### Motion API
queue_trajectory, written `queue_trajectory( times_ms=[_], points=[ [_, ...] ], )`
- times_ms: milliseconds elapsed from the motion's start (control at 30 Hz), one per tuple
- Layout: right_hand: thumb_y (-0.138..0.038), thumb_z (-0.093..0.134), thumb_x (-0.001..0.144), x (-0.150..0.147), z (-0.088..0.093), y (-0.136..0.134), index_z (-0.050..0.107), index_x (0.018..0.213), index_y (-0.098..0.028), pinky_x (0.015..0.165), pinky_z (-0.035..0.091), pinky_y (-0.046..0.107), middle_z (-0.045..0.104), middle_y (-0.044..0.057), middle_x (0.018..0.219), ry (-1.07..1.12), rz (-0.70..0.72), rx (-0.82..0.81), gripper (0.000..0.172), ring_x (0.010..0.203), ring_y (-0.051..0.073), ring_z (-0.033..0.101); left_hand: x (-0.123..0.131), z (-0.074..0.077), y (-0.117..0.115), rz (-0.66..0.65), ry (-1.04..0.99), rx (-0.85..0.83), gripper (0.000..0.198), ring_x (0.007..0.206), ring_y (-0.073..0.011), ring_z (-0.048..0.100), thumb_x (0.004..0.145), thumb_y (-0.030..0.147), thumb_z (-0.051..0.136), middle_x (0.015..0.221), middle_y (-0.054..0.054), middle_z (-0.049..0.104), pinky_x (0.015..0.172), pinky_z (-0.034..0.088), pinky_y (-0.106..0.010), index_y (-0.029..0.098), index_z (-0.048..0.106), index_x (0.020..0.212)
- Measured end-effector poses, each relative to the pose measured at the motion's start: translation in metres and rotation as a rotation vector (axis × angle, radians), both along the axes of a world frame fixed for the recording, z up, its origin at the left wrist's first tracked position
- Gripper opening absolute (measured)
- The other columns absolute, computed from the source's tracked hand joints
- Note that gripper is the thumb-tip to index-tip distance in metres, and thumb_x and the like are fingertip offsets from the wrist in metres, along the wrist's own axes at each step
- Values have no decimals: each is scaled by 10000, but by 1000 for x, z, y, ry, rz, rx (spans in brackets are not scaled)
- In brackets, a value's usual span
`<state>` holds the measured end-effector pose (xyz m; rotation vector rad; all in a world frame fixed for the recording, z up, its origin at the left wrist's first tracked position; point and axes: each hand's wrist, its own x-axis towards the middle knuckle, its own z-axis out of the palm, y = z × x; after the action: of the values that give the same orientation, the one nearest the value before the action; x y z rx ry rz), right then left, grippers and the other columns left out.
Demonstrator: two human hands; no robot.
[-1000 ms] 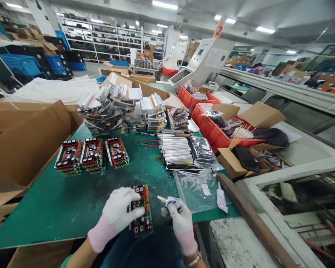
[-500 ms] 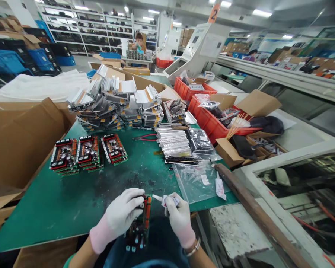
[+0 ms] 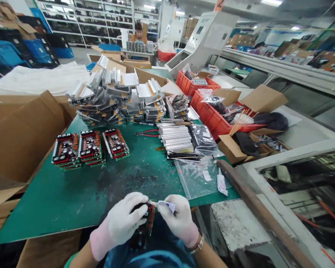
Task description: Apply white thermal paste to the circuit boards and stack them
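From your head camera, you look down at your two gloved hands, held low at the near edge of a green mat-covered surface (image 3: 80, 193). Your left hand (image 3: 120, 223) is closed around a circuit board (image 3: 147, 219), its white glove wrapped over the top, and the board stands tilted over your dark blue lap. Your right hand (image 3: 178, 219) pinches a small squeeze tube (image 3: 165, 204), whose white nozzle points at the top of the board, right beside your left hand.

Past your hands, three stacks of finished-looking circuit boards (image 3: 89, 147) sit in a row on the mat. To their right lie red-handled pliers (image 3: 146, 132), a pile of slim aluminium rails (image 3: 175, 138), a black plastic bag (image 3: 202, 137), and a clear plastic bag (image 3: 197, 178). Beyond them, finned aluminium heat sinks (image 3: 114, 96) rise in heaped stacks against cardboard boxes (image 3: 25, 130).

On the right, two red plastic crates (image 3: 214, 115) hold bagged parts, and a long brown wooden rod (image 3: 262, 212) slants along the edge. Far ahead, a co-worker (image 3: 139, 33) sits at a bench in front of tall storage shelves (image 3: 83, 22).
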<state>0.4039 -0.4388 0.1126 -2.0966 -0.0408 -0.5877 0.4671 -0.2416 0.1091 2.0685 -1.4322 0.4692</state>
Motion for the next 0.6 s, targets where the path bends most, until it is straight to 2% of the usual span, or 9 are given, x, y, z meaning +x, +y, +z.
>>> queue_trajectory(
  times_ms=[100, 167, 233, 333, 433, 500, 600],
  points=[
    [-275, 576, 860, 1, 5, 1, 451, 463, -216, 467, 291, 230, 453, -36, 429, -23, 22, 0, 420, 415, 90, 412, -2, -3, 0, -1, -14, 11, 146, 970, -218, 611, 961, 187, 479, 1036, -117, 655, 776, 599, -335, 188, 588, 1057],
    [-282, 590, 830, 1, 3, 3, 436, 456, -217, 466, 292, 229, 437, -42, 425, 14, 26, 69, 410, 415, 88, 394, -2, -4, 1, 0, -13, 6, 145, 974, -219, 608, 963, 196, 488, 1036, -118, 656, 778, 599, -336, 185, 589, 1066],
    [-302, 592, 802, 0, -2, 5, 439, 462, -218, 450, 296, 222, 422, -51, 418, 121, 11, 240, 382, 403, 82, 371, -3, -5, 1, 0, -10, -9, 150, 978, -218, 607, 965, 193, 486, 1038, -117, 658, 784, 596, -338, 184, 587, 1076],
    [-374, 577, 785, 2, -13, 6, 474, 515, -216, 407, 295, 206, 438, -59, 427, 320, -38, 625, 330, 372, 67, 342, -1, -7, 1, 15, 7, -39, 149, 989, -213, 611, 974, 195, 477, 1042, -113, 659, 798, 591, -329, 181, 585, 1076],
    [-493, 622, 743, 6, -23, 7, 462, 557, -216, 367, 253, 187, 421, -75, 442, 417, -66, 905, 369, 354, 50, 304, 5, -12, 1, 53, 51, -61, 157, 987, -208, 619, 993, 221, 457, 1033, -109, 667, 814, 589, -334, 181, 585, 1076],
    [-533, 671, 705, 8, -28, 8, 443, 568, -219, 359, 234, 179, 398, -88, 447, 447, -56, 975, 412, 358, 41, 283, 11, -18, 1, 106, 87, -64, 165, 980, -200, 632, 1005, 250, 445, 1035, -99, 674, 826, 586, -335, 186, 583, 1069],
    [-531, 698, 701, 9, -32, 14, 455, 592, -219, 373, 263, 189, 406, -90, 450, 481, 5, 947, 411, 370, 45, 284, 19, -31, 2, 262, 142, -33, 177, 981, -195, 657, 1007, 307, 455, 1065, -86, 684, 814, 589, -322, 202, 592, 1047]
  ],
)
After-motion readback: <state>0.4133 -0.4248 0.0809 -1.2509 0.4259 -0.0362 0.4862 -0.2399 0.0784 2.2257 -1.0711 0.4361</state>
